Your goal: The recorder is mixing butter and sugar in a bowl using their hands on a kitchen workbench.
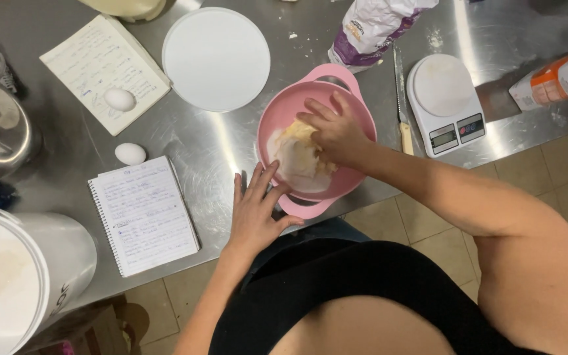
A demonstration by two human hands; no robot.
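From the head camera I look straight down on a steel counter [218, 148] with my two bare arms reaching in from the lower edge.

My right hand [336, 131] is inside the pink bowl [356, 105], palm down, fingers loosely spread and pressed onto the pale yellow dough [297, 154]; it grips nothing closed, it rests on and into the mass. The dough lies under and just to the left of that hand, filling the lower-left part of the bowl, so the right hand is plainly the nearer one and the mass sits towards my left from its palm.

My left hand [254, 210] is flat and wide open on the counter, fingertips touching the near-left rim of the bowl, bracing it and holding nothing. The bowl's two handles line up along an axis running away from me, one handle far, one near, just beside my left thumb.

Around it: a white round lid [215, 59] beyond and left, a spiral notebook [146, 213] left of my left hand, a second open notebook [103, 69] farther back with an egg [119, 100] on it, another egg [130, 153] on the steel between them. To the right stand a white kitchen scale [443, 102] and a knife [402, 112] between scale and bowl; a flour bag [373, 29] lies behind the bowl
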